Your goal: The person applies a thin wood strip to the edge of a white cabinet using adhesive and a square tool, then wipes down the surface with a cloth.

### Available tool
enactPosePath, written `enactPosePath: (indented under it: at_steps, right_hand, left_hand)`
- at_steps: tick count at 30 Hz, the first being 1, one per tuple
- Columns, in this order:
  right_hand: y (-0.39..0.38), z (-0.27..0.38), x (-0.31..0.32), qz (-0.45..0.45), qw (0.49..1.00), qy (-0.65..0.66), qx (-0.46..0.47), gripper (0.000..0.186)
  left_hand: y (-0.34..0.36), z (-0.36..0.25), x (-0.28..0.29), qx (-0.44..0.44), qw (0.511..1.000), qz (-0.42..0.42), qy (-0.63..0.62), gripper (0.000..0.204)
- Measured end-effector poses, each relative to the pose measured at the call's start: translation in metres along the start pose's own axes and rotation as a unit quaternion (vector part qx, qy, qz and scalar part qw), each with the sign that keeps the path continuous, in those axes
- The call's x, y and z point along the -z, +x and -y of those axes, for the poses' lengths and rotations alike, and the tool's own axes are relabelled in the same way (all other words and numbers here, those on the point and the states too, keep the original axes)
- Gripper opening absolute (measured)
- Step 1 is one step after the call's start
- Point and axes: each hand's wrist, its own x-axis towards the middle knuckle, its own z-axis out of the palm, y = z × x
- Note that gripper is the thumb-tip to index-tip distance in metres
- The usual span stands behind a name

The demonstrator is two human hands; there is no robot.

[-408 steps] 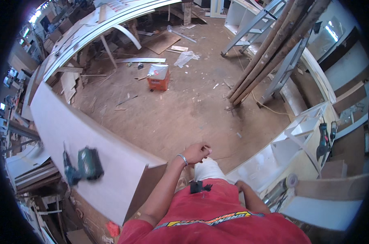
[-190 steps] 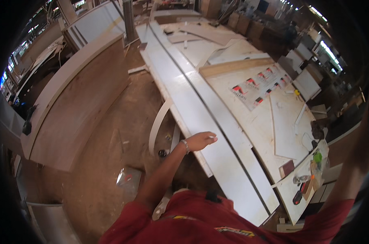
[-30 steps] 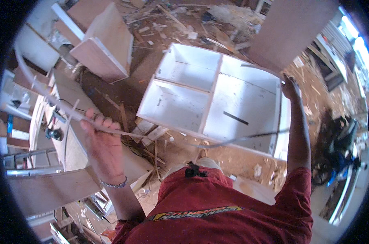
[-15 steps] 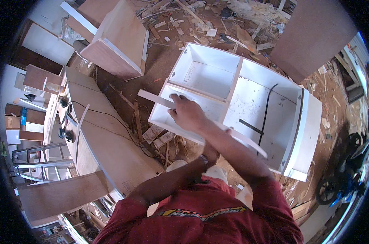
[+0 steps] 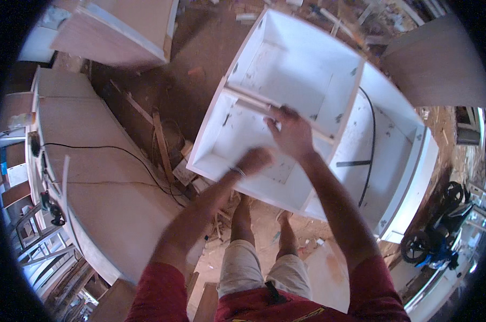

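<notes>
White laminate boards make up the open cabinet carcass [image 5: 328,112] lying on its back on the sawdust-strewn floor [image 5: 200,96], just ahead of the person's bare feet. The right hand [image 5: 292,133] is closed around a narrow white strip of board [image 5: 256,103] that lies across the box along the divider between two compartments, fingers curled over the strip's top. The left hand [image 5: 253,160] is blurred; it sits low inside the nearer compartment, just below and left of the right hand, and looks loosely curled, but whether it has hold of anything I cannot tell.

By my reading, the step in hand is seating that strip against the divider inside the carcass. The next move would call for holding the strip flush and square along its whole length, with the left hand bracing the panel beneath so nothing shifts.

Beyond the right hand, the far compartment is bare, with smudged white walls. To the right of both hands a taller section holds a black cable [image 5: 369,145] and a short dark bar [image 5: 353,163]. Well left of the left hand runs a long pale tabletop [image 5: 93,204] with a thin black cord trailing across it.
</notes>
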Motion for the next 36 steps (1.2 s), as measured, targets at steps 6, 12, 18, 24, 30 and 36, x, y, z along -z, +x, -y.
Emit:
enactPosePath:
  at_steps: [6,12,18,24,30,36]
  right_hand:
    - [0.098,-0.061,-0.165,0.046,0.999,-0.009,-0.022,0.032]
    - [0.14,-0.071,-0.264,-0.003,0.999,-0.022,0.026,0.035]
    - [0.155,-0.06,-0.29,0.014,0.998,0.003,0.055,0.036]
    - [0.153,-0.072,-0.29,0.033,0.998,-0.016,0.045,0.035]
    - [0.151,-0.083,-0.296,0.012,0.999,-0.007,0.044,0.034]
    - [0.15,-0.085,-0.299,0.0,0.997,-0.046,0.065,0.038]
  left_hand:
    - [0.008,0.208,0.16,0.202,0.946,-0.22,0.125,0.028]
    - [0.03,0.267,0.174,0.2,0.926,-0.309,0.082,0.026]
    - [0.026,0.336,0.203,0.036,0.869,-0.216,0.445,0.028]
    - [0.041,0.331,0.205,0.022,0.921,-0.185,0.343,0.03]
    - [0.061,0.281,0.215,0.192,0.952,-0.236,0.048,0.017]
    - [0.063,0.262,0.213,0.255,0.937,-0.235,0.044,0.017]
